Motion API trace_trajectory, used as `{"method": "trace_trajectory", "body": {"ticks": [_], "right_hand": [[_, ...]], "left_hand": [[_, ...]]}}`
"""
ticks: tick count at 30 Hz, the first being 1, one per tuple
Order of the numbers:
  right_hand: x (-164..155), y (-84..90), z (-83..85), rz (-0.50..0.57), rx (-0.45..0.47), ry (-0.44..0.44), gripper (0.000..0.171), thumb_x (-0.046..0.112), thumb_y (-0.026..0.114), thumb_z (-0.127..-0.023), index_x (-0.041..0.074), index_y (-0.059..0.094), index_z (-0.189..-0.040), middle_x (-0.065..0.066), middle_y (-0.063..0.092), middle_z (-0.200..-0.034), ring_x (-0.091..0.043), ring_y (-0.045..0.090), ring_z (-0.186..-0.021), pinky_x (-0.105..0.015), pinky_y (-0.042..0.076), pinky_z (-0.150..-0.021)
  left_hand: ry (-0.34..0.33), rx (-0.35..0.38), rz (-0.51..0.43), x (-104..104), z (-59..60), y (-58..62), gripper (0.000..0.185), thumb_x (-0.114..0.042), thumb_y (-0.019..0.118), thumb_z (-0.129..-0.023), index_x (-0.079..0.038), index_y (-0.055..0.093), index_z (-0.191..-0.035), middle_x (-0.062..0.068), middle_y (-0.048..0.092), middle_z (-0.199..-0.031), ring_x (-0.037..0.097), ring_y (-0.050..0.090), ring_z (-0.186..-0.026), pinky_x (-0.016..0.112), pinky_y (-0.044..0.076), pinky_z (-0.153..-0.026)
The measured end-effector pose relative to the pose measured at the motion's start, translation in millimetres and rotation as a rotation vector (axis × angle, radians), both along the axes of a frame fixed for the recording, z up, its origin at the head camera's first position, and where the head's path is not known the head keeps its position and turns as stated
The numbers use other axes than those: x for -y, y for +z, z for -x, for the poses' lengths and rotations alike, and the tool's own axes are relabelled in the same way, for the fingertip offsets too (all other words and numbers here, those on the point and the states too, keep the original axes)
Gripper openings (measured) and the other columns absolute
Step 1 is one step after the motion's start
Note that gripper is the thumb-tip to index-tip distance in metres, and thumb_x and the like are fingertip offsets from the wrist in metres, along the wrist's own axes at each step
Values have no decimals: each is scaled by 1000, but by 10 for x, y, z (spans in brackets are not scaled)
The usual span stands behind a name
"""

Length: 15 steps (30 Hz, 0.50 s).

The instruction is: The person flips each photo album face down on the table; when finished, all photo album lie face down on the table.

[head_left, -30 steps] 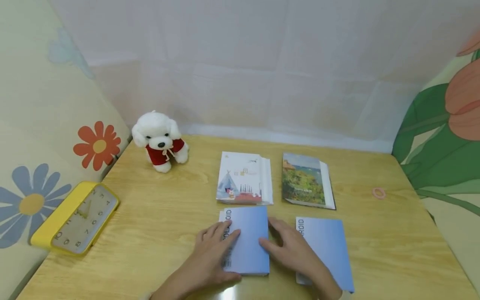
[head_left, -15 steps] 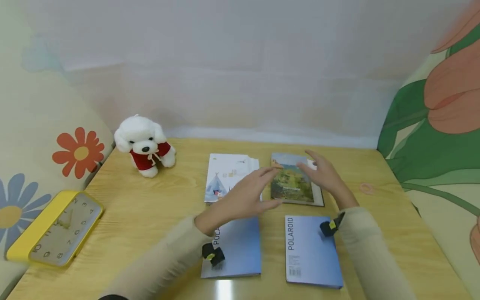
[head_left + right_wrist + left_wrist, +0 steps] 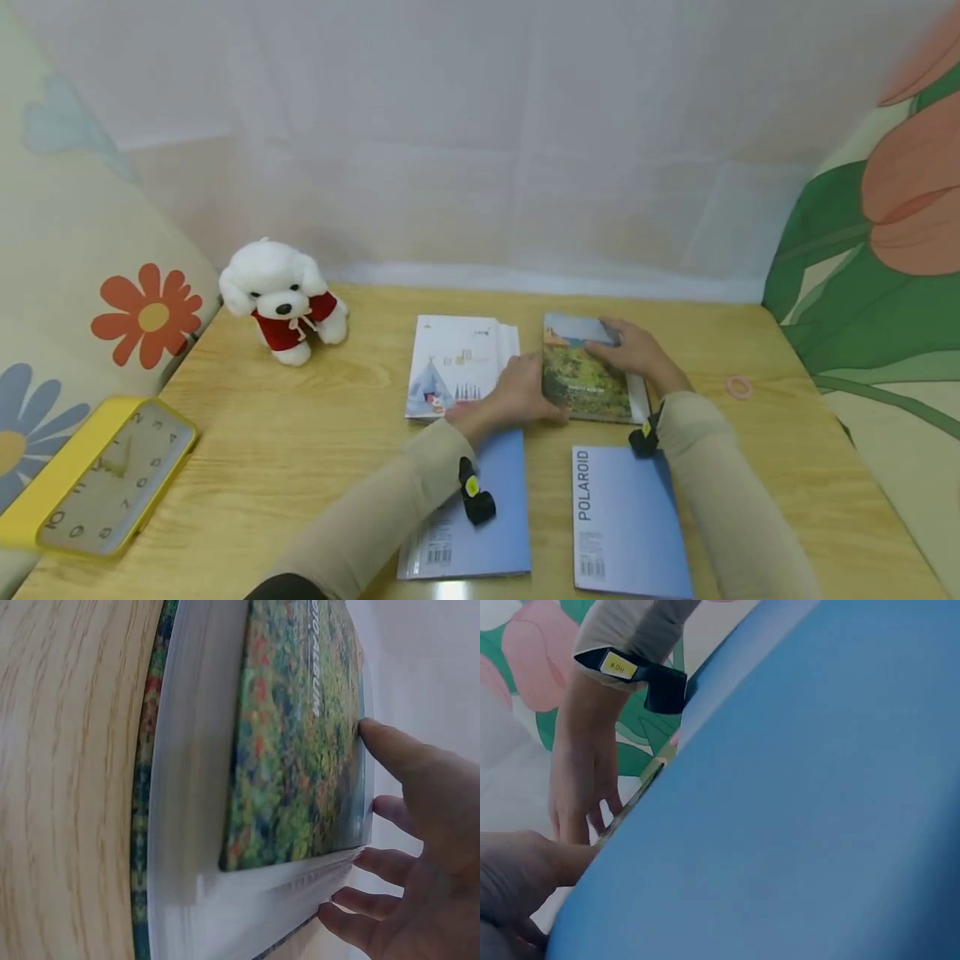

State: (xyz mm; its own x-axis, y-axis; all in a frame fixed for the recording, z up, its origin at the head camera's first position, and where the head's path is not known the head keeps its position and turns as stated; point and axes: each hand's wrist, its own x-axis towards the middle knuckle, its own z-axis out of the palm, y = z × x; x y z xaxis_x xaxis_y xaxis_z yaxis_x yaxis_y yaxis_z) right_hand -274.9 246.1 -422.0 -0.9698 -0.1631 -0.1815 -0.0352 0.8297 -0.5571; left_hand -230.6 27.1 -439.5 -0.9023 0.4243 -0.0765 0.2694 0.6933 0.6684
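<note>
A photo album with a painted landscape cover (image 3: 585,379) lies at the back of the table; the word ALBUM shows on its cover in the right wrist view. My right hand (image 3: 641,354) holds its right side, thumb on the cover and fingertips (image 3: 349,919) along the page edges. At the album's left edge is my left hand (image 3: 521,392), its thumb reaching toward the near corner; its other fingers are mostly hidden. Under my left forearm lies a blue POLAROID album (image 3: 502,500), whose cover fills much of the left wrist view. A second blue POLAROID album (image 3: 630,525) lies nearer my right sleeve.
A white album with a tent drawing (image 3: 453,358) lies just left of the landscape one. White plush dog (image 3: 281,300) and yellow clock (image 3: 105,479) stand at the left. A pink ring (image 3: 738,387) lies on the right of the wooden table (image 3: 300,450).
Both hands have left the near left blue album and moved forward to the landscape album. Half a second ago they hovered apart near it; now the right hand is on its right side.
</note>
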Motion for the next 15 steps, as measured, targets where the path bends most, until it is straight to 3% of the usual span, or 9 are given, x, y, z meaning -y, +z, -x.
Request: {"method": "trace_trajectory", "body": {"ticks": [5, 11, 15], "right_hand": [[30, 61, -39, -22, 10, -37, 76, 47, 55, -91, 6, 27, -148, -22, 28, -150, -43, 28, -135, -56, 25, -108], [95, 71, -80, 9, -25, -30, 70, 44, 57, -91, 6, 35, -145, -22, 34, -148, -43, 32, -133, -55, 27, -108], [156, 73, -102, 81, 3, -36, 69, 46, 56, -91, 11, 35, -146, -21, 31, -149, -43, 31, -134, -56, 28, -107]], "left_hand": [[12, -70, 35, -24, -21, -2, 92, -27, 89, -57, 1, 45, -132, 18, 53, -127, 34, 45, -120, 44, 37, -104], [11, 30, -161, 63, -78, 21, 95, -16, 87, -60, -1, 37, -139, 16, 51, -132, 32, 47, -123, 44, 37, -105], [9, 81, -284, 175, -113, 77, 99, -14, 85, -64, -9, 28, -146, 12, 44, -140, 31, 46, -125, 43, 39, -104]]}}
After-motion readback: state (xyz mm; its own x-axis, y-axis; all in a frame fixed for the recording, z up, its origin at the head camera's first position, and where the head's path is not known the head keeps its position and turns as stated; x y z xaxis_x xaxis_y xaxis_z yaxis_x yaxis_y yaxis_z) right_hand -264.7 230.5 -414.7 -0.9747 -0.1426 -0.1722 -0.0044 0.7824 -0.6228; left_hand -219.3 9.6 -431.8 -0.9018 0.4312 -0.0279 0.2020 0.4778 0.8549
